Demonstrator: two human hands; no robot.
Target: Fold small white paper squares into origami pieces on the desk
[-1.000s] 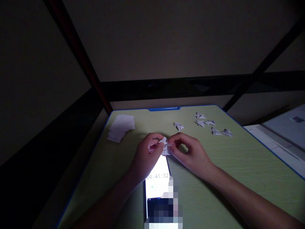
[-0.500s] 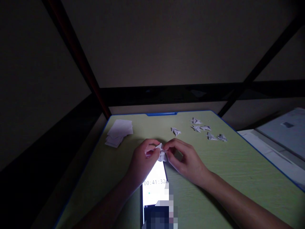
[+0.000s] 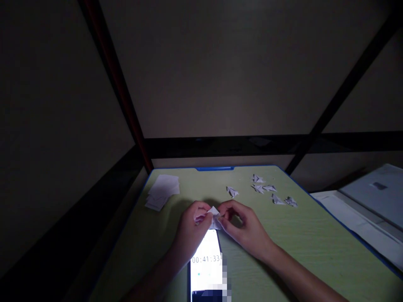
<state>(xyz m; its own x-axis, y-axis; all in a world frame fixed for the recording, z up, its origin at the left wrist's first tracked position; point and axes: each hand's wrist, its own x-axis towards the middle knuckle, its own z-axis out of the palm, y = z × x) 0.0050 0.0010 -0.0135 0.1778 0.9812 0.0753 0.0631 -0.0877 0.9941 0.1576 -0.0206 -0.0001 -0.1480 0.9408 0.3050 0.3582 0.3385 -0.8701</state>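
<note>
A small piece of folded white paper (image 3: 214, 219) is pinched between both hands, its pointed tip facing away from me. My left hand (image 3: 194, 228) grips its left side with thumb and fingers. On the right side, the thumb and fingertips of my right hand (image 3: 244, 224) close on the paper's edge. Just below the paper lies a phone (image 3: 206, 251) with a bright screen reading 00:41:33. Beyond my right hand sits a small folded paper figure (image 3: 232, 192). The paper's lower folds are partly hidden by my fingers.
Several more folded paper figures (image 3: 258, 188) lie at the table's far right. A stack of white paper sheets (image 3: 164, 185) rests at the far left. The green table (image 3: 302, 243) has a blue rim. To the right is a pale box-like object (image 3: 378, 193). A wall stands behind.
The view has tilted up, so the table and hands appear lower. Both hands keep hold of the paper, and my right fingers have shifted along its edge. The phone's timer advanced one second.
</note>
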